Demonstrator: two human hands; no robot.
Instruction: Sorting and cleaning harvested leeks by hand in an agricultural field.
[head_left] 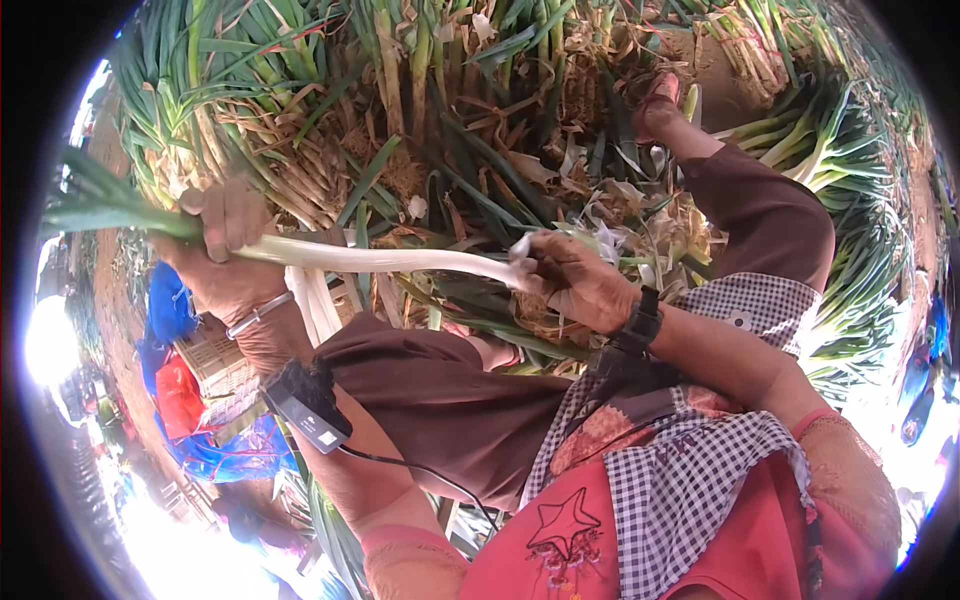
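A long green onion [390,261] with a smooth white stalk is held crosswise in front of me, its green leaves trailing off to the left. My left hand [222,240] is wrapped round it where the white turns green. At the root end, the fingers of my right hand [580,280] are closed on the tip of the white stalk; the roots themselves are mostly hidden. Below my left hand, several peeled white stalks [314,305] lie beside my knee. Loose peeled skins and leaves [610,235] are heaped beyond my right hand.
Bundles of unpeeled green onions [215,80] stand at the far left, with more [740,50] at the far right. A pile of green onions [840,180] spreads along my right. On the left are a woven basket [222,365], a red bag [178,395] and blue plastic [170,305].
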